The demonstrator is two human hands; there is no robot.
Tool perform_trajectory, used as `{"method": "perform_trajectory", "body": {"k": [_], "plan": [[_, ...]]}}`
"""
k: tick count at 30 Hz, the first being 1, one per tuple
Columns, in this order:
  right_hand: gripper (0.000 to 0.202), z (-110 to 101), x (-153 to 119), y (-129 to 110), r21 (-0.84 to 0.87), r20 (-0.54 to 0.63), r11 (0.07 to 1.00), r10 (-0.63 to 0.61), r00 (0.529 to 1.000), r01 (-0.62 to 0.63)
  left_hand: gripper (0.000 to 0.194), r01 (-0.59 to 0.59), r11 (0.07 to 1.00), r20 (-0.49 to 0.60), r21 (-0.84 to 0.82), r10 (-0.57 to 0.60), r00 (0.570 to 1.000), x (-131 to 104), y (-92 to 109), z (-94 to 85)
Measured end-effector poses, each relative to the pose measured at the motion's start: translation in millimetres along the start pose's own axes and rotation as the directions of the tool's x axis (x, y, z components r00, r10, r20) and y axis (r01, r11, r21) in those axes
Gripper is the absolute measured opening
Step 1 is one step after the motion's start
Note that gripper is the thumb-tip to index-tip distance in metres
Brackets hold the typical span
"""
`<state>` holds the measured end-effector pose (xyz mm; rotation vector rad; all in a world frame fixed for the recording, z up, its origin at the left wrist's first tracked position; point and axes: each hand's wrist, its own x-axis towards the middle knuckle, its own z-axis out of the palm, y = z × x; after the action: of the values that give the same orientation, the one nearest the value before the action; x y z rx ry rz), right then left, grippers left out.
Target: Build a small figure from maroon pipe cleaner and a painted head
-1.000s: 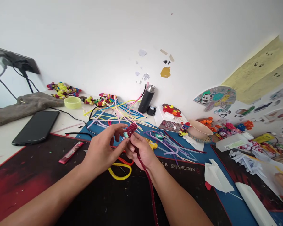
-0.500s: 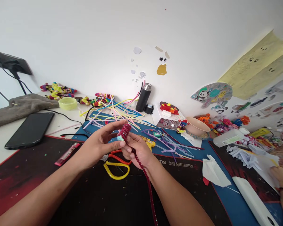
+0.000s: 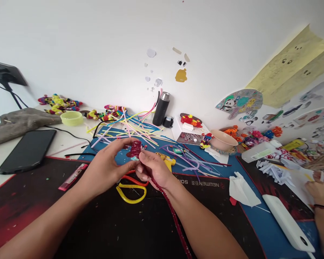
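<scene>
A small bundle wound from dark red glittery pipe cleaner (image 3: 136,148) sits between my hands above the black mat, with a pale blue bit at its lower end. My left hand (image 3: 113,158) curves round it, index finger over the top and thumb below. Pressed against its right side are the thumb and fingers of my right hand (image 3: 156,169). From under that hand, a long dark red pipe cleaner strand (image 3: 172,212) trails along the right forearm toward the bottom edge. Scissors with a yellow and an orange handle (image 3: 132,199) lie beneath the hands, blades hidden.
Loose coloured pipe cleaners (image 3: 124,129) spread behind, by a black flask (image 3: 161,109). A yellow glue gun (image 3: 167,160) lies right of my hands. At left are a phone (image 3: 27,151) and a pink packet (image 3: 72,177). Another person's hand (image 3: 317,189) works at far right.
The wound bundle and both hands have shifted slightly left. The bundle is turned more upright, and my right thumb lies closer over its side. The view has moved a little.
</scene>
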<state>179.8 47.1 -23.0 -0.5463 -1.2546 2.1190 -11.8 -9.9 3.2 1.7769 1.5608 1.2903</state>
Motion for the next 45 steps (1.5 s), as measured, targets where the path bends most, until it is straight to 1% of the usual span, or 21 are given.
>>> {"method": "perform_trajectory", "body": {"k": [4,13,21,24,27,30,32,34,36,38,41,45], "plan": [[0.053,1.3,0.1,-2.7,-0.005,0.004,1.000,0.006,1.000,-0.006,0.051,-0.067,0.996,-0.032,0.060,0.069,0.997,1.1,-2.6,-1.4],[0.046,3.8,-0.8,-4.9,-0.009,-0.002,0.999,0.048,0.999,-0.048,0.041,-0.123,0.986,-0.052,0.113,0.130,0.990,0.8,-6.9,0.0],[0.044,1.6,0.9,-2.1,-0.058,-0.010,0.997,0.059,0.998,-0.059,0.036,-0.164,0.971,-0.015,0.172,0.169,0.985,1.6,-5.1,-2.4],[0.046,1.3,1.2,-1.7,-0.060,-0.019,0.996,0.065,0.998,-0.066,0.038,-0.150,0.974,-0.012,0.168,0.154,0.988,1.6,-5.5,-1.3],[0.049,1.9,0.7,-1.8,-0.013,0.000,0.997,0.070,0.998,-0.070,0.045,-0.106,0.990,0.004,0.093,0.106,0.994,1.2,-5.8,-0.2],[0.050,3.9,-0.7,-2.5,0.037,0.010,0.997,0.064,0.998,-0.064,0.055,-0.033,0.997,0.056,-0.065,0.037,0.998,1.6,-6.3,-2.5],[0.052,5.6,-1.6,-3.2,0.061,0.007,0.996,0.066,0.998,-0.067,0.066,0.047,0.980,0.125,-0.195,-0.022,0.992,2.6,-6.6,-6.0],[0.053,7.0,-2.3,-4.0,0.077,0.019,0.995,0.065,0.998,-0.066,0.078,0.133,0.942,0.218,-0.309,-0.066,0.974,4.0,-6.6,-9.9],[0.052,7.8,-2.7,-4.9,0.087,0.039,0.995,0.050,0.998,-0.054,0.081,0.188,0.909,0.273,-0.373,-0.086,0.958,5.4,-5.8,-12.8],[0.050,8.1,-3.0,-5.7,0.085,0.057,0.995,0.038,0.998,-0.043,0.078,0.203,0.894,0.261,-0.399,-0.101,0.960,6.2,-4.5,-14.1],[0.052,8.3,-3.5,-6.7,0.065,0.073,0.997,0.034,0.997,-0.039,0.072,0.186,0.906,0.195,-0.380,-0.118,0.974,5.7,-2.9,-14.1],[0.057,8.5,-3.9,-7.7,0.022,0.056,0.999,0.049,0.997,-0.050,0.069,0.078,0.962,0.068,-0.263,-0.062,0.996,3.7,-1.9,-14.1]]}}
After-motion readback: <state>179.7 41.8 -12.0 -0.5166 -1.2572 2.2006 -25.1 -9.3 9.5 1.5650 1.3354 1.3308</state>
